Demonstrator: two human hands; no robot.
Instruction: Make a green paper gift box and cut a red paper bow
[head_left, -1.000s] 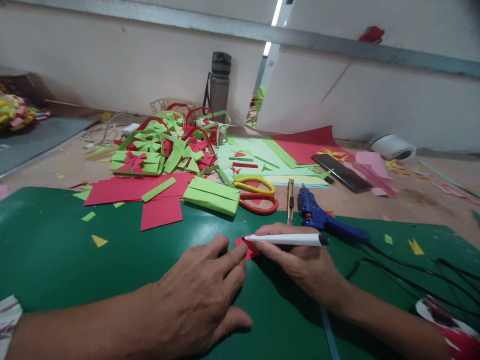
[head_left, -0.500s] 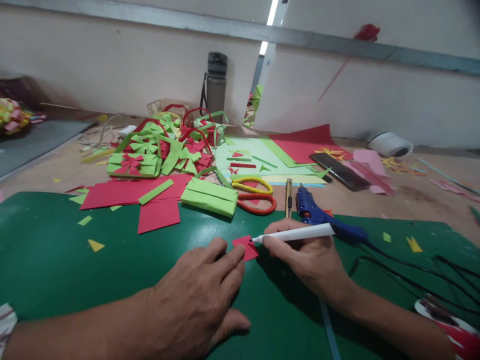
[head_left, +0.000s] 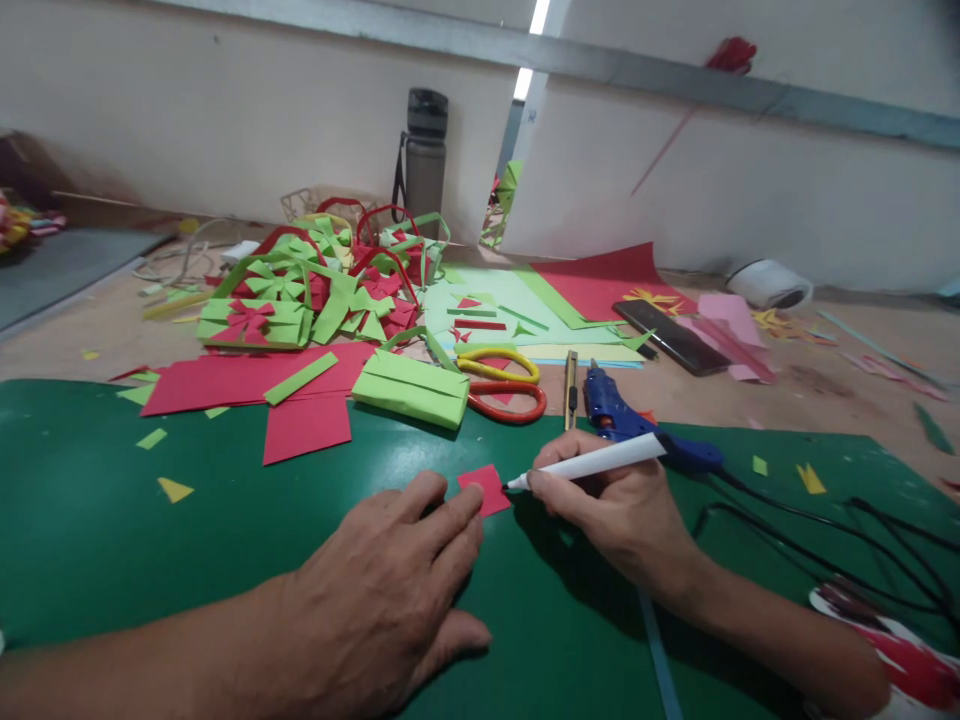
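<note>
My left hand (head_left: 390, 590) lies flat on the green cutting mat (head_left: 150, 540), its fingertips pressing on the near edge of a small red paper square (head_left: 486, 488). My right hand (head_left: 611, 510) grips a white pen (head_left: 592, 462), with its tip touching the right edge of that square. The pen slopes up to the right.
Behind the hands lie a blue glue gun (head_left: 626, 420) with black cable (head_left: 810, 520), a utility knife (head_left: 571, 388), scissors (head_left: 504, 383), a folded green paper box (head_left: 411, 388), red sheets (head_left: 247, 385), a heap of red and green paper pieces (head_left: 315, 285), a phone (head_left: 671, 336) and a grey bottle (head_left: 424, 150).
The pen has swung from lying level across the square to sloping, with its tip now at the square's right edge. My left hand has stayed on the paper.
</note>
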